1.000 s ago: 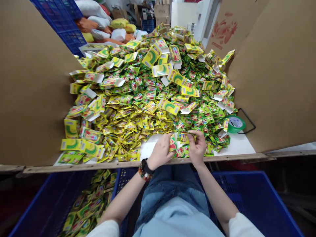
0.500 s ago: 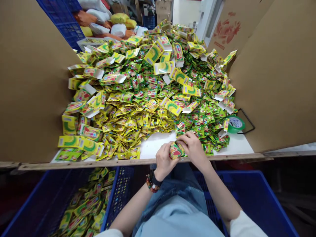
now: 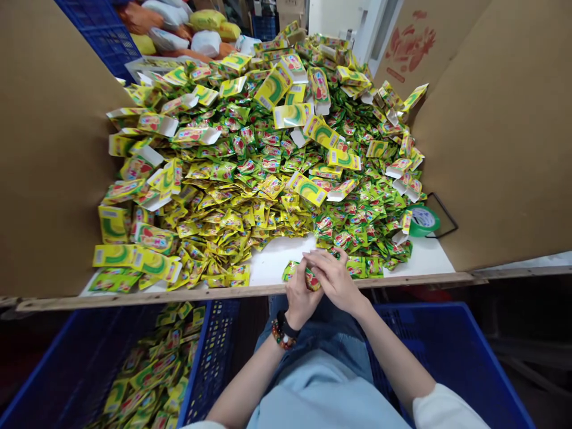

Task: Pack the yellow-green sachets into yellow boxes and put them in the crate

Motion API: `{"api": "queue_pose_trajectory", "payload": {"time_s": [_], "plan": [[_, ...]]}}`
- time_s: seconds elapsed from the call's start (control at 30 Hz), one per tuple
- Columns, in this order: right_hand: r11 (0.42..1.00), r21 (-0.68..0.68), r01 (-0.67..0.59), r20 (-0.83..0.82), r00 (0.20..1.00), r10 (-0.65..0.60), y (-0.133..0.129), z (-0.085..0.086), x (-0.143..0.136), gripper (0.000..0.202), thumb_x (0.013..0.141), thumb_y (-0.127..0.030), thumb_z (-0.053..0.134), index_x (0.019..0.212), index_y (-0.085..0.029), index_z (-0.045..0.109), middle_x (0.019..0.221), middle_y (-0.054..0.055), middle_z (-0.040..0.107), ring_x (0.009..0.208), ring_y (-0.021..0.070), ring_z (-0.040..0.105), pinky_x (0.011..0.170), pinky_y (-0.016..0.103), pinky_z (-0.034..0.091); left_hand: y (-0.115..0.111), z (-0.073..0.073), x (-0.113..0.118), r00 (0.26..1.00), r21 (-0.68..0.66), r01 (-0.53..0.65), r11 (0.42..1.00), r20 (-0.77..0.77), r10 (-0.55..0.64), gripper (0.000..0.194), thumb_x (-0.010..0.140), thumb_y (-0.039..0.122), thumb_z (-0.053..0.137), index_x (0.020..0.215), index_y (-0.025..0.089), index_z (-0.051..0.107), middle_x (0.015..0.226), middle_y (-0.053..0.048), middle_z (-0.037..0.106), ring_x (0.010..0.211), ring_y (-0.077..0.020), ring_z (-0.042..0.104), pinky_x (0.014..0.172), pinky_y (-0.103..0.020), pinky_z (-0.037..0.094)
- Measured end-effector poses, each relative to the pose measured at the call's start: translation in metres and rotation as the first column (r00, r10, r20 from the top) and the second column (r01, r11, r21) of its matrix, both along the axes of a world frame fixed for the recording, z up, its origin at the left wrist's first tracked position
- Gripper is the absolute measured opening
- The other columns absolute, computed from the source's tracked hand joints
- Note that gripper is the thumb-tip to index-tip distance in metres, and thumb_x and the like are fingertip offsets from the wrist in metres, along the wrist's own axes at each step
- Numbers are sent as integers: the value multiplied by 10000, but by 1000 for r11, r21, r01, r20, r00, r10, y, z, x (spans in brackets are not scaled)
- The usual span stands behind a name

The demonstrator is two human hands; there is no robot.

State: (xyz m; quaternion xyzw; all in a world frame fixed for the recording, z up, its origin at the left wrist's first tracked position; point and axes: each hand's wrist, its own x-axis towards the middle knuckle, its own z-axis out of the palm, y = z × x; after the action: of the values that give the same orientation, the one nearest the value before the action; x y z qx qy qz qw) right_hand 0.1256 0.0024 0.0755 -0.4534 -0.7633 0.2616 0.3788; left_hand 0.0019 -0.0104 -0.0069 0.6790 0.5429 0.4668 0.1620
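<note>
Near the table's front edge, my left hand (image 3: 302, 293) is closed around a small printed carton (image 3: 313, 280), green with a red fruit picture. My right hand (image 3: 334, 279) bends over the carton's upper end, its fingers close together and touching it, hiding much of it. A green sachet (image 3: 289, 270) lies on the white tabletop (image 3: 272, 262) just beyond my left fingers. More green sachets (image 3: 365, 267) lie right of my right hand. Yellow sachets (image 3: 223, 250) are heaped to the left.
Behind rises a big pile of sachets and yellow cartons (image 3: 308, 189), between cardboard walls (image 3: 487, 149). Green tape (image 3: 422, 221) lies at the right by a black wire frame (image 3: 444, 213). Below the wooden edge (image 3: 179, 295), a blue crate (image 3: 196, 369) holds filled cartons; another blue crate (image 3: 473, 339) stands right.
My right hand has moved left and over the carton, covering its top. A green sachet now shows beyond my left hand. The whole view has shifted slightly.
</note>
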Motion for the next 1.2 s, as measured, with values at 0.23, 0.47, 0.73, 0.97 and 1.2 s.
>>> {"api": "queue_pose_trajectory", "payload": {"time_s": [0.23,0.47,0.73,0.97,1.2], "plan": [[900,-434,46,-604,726,-328,5,-27,-9,721,785,-349,700,1443,-263,419,1362,96,594,1235,268,574,1030,453,464,8,3,-4,1000,170,31,985,-6,-31,528,848,342,635,1294,223,377,1155,-110,621,1002,-217,647,803,-361,545],[925,-368,-95,-510,852,-116,-1,-28,-12,359,895,-411,570,1201,-262,685,1263,47,672,1235,272,588,1117,482,396,8,0,-9,994,16,70,997,-88,-69,668,849,344,556,1402,143,240,1286,-205,509,1097,-283,600,838,-421,526],[981,-128,147,-306,935,-180,-2,-31,-15,306,883,-297,585,1149,-224,717,1040,78,761,810,239,741,758,378,615,7,5,-9,991,-45,88,995,-92,-92,497,869,282,468,1328,142,339,1198,-162,543,1070,-257,590,816,-381,518],[989,-140,53,-277,956,-90,-3,-26,-11,332,906,-300,554,1210,-257,680,1101,55,745,919,252,729,822,396,597,6,5,-8,994,-57,65,996,-80,-69,488,872,314,494,1307,161,332,1170,-156,550,1044,-264,600,799,-387,520],[998,55,8,-179,984,2,-8,-38,-10,416,920,-218,525,1329,-260,584,1207,80,700,1048,236,697,885,387,583,6,2,-9,990,20,71,997,-125,-68,375,912,255,392,1270,146,366,1118,-162,578,965,-253,628,771,-385,524]]}}
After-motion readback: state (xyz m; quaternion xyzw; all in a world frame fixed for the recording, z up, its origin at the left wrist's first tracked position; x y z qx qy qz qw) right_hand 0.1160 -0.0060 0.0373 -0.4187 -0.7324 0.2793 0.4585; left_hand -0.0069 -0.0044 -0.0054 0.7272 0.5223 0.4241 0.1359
